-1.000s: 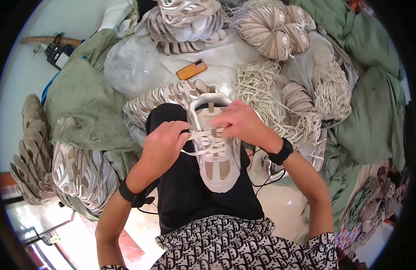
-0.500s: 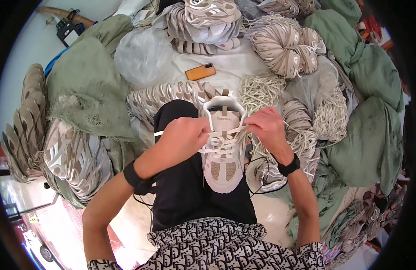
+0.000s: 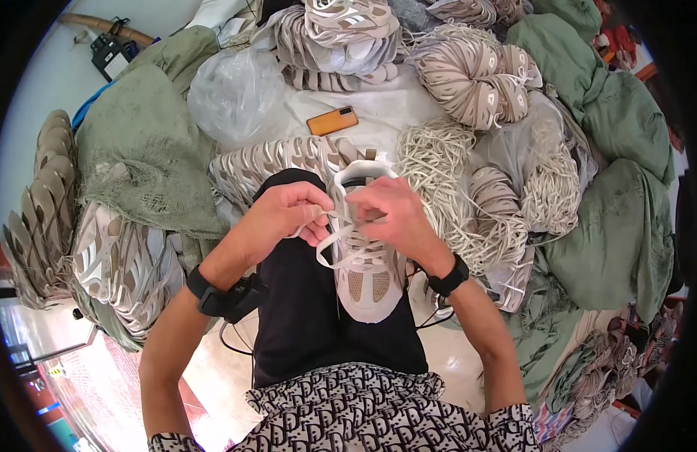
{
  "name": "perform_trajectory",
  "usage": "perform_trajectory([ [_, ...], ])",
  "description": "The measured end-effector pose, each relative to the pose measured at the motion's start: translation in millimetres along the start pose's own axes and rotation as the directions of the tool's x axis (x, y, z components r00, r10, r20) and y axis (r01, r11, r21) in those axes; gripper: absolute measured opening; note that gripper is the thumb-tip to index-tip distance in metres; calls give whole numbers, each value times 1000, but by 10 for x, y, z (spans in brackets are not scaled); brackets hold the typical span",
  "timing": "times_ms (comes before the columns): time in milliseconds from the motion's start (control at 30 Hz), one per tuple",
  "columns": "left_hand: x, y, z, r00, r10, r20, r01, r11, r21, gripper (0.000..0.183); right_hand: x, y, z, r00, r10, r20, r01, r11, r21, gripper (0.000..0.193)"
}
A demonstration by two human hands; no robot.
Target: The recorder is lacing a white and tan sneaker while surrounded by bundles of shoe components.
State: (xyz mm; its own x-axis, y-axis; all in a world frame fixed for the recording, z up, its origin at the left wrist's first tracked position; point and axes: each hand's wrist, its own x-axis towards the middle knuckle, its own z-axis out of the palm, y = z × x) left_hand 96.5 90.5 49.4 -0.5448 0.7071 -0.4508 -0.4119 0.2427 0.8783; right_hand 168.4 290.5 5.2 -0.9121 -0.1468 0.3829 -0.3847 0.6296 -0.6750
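A beige and white sneaker (image 3: 369, 301) rests upright on my lap, toe toward me. Crisscrossed laces run up its front. Just left of the shoe's opening, my left hand (image 3: 292, 217) pinches a flat cream shoelace (image 3: 324, 252) between thumb and fingertips. Over the tongue, my right hand (image 3: 394, 217) has its fingers curled on the lace and covers the upper eyelets. From between the hands, a curved length of lace hangs beside the shoe's left side. The exact grip of my right fingertips is partly hidden.
Bundled shoe uppers (image 3: 288, 162) lie just beyond my knees, with heaped cream laces (image 3: 435, 169) to the right. An orange phone (image 3: 332, 120) lies on white cloth (image 3: 379, 102). Green sacks (image 3: 141, 143) stand on both sides. A clear plastic bag (image 3: 235, 98) sits at the far left.
My hands were apart, drawing the lace out to both sides. Now they are closer together, the right hand moved left over the tongue, and a lace loop hangs at the shoe's left.
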Motion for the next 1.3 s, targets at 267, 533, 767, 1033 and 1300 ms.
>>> perform_trajectory([
  [267, 110, -88, -41, 1000, 14, -4, -14, 985, -170, 15, -2, 64, 88, 969, -210, -133, 187, 968, -167, 21],
  [533, 119, -75, -126, 984, -23, -178, 9, 997, -77, 14, -145, 118, 24, 980, -87, -181, 73, 994, -78, 14],
  [767, -59, -24, 88, 543, 822, 172, -165, -97, 982, 17, -69, 73, -198, 855, 502, 131, -404, 484, 777, 8],
  [1033, 126, -338, 514, 776, 628, 57, -294, 281, 914, 27, -67, 156, -352, 876, 481, -1, -325, 593, 737, 17],
  [1300, 218, -19, 427, 914, 398, 75, -363, 722, 589, 8, -67, 155, -369, 915, 398, -62, -244, 671, 700, 14],
])
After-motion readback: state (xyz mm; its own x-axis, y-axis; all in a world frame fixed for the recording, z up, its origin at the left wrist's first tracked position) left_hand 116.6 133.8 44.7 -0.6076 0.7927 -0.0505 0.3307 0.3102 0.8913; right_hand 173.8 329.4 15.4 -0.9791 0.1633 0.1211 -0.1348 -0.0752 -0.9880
